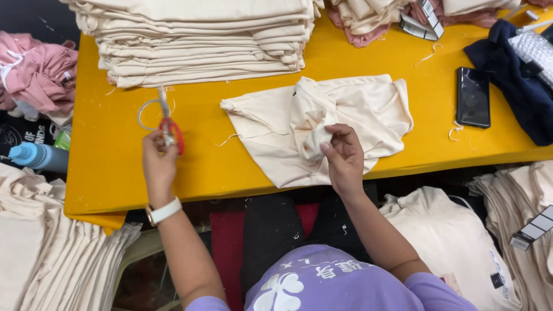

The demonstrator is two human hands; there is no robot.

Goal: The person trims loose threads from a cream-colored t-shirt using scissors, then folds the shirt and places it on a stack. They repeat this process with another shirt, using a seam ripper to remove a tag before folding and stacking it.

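Head view, L to R. Far L, off the table: heap of pink garments [34,72], below it a blue bottle [36,155] lying on its side, then a pile of cream fabric [34,242] at lower L. No containers in view; all stock lies loose in stacks.

Yellow table [115,178]: tall stack of folded cream garments [201,40] at its top L, edges fairly square. Just in front of the stack, a thin wire ring [151,112] lies on the table.

Left hand [158,164], white wristband, is closed round red-handled snips [170,129], blades pointing toward the stack; hand rests at table edge.

Centre: one cream garment [271,138] lies spread and rumpled on the table, near edge overhanging slightly. Right hand [344,158] pinches a bunched fold at the garment's middle, fingers curled tight on the cloth. Hands well apart.

R side: black phone [473,97] flat on table, near navy cloth [518,86]. Top R, more cream/pink garments w/ tags. Below table R, further cream garments [449,242] piled.
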